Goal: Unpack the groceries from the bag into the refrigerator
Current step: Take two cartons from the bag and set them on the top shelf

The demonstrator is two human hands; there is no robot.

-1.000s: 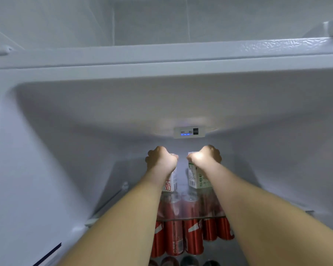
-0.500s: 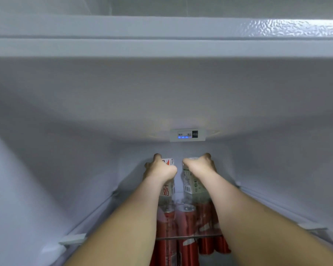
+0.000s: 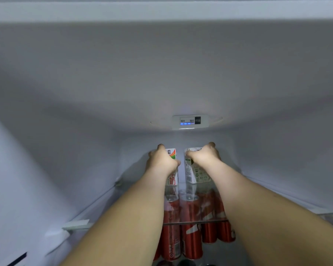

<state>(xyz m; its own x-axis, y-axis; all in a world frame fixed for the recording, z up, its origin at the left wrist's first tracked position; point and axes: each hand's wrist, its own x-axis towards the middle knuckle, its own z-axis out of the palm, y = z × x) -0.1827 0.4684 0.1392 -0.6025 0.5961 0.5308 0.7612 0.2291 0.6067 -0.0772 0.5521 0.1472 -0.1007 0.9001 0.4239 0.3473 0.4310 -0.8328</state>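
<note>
Nearest the camera, red cans (image 3: 190,227) were seen standing upright below the glass shelf (image 3: 196,222), viewed through it. Farther in, on that shelf, two cartons were being set down side by side, slightly apart. The left carton (image 3: 172,177) was gripped near its top by the left hand (image 3: 161,163), fingers curled round it; the right carton (image 3: 195,172) was gripped likewise by the right hand (image 3: 205,155). Both cartons stood upright, long axes vertical, printed faces turned toward the camera. The placing step was judged nearly done; release and withdrawal of both arms without toppling either carton would be called for next. Beyond, the control panel (image 3: 189,122) was lit.
</note>
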